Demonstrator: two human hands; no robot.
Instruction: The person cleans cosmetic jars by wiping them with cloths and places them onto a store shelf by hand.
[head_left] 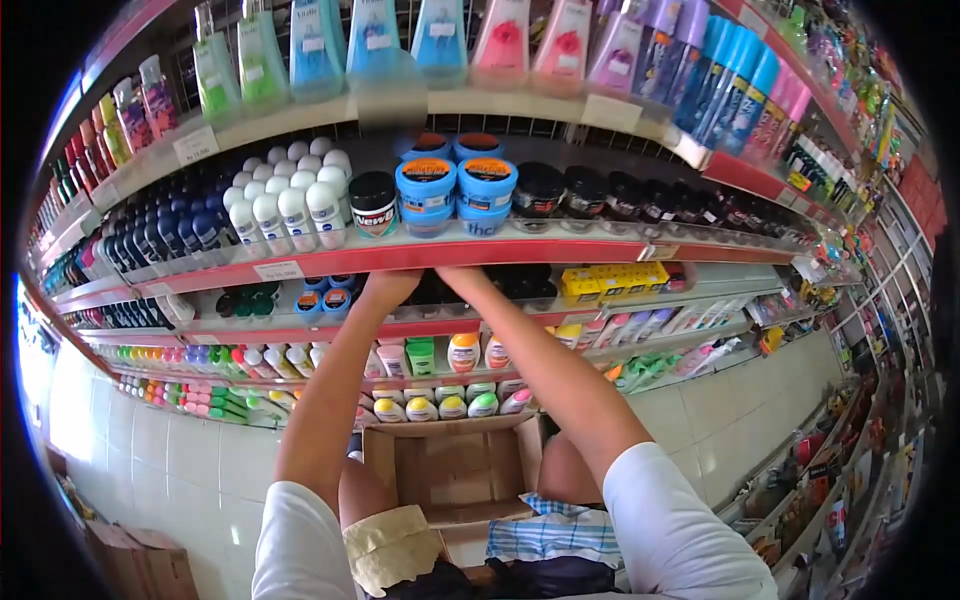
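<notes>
Both my arms reach forward to the shelf just below the red shelf edge [360, 262]. My left hand [396, 284] and my right hand [458, 277] are side by side, their fingers hidden under that edge. Dark round jars [522, 288] stand beside my right hand. To the left of my left hand are small blue jars with orange lids [336, 299]. On the shelf above stand stacked blue tubs with orange lids [427, 180] and a black-lidded jar [374, 205]. Whether my fingers hold anything is not visible.
White roll-on bottles [297, 222] and dark jars [585, 192] flank the tubs. Yellow boxes [615, 281] sit right of my right hand. An opened cardboard box [455, 430] lies between my legs. Another brown carton [150, 560] rests on the tiled floor [185, 470].
</notes>
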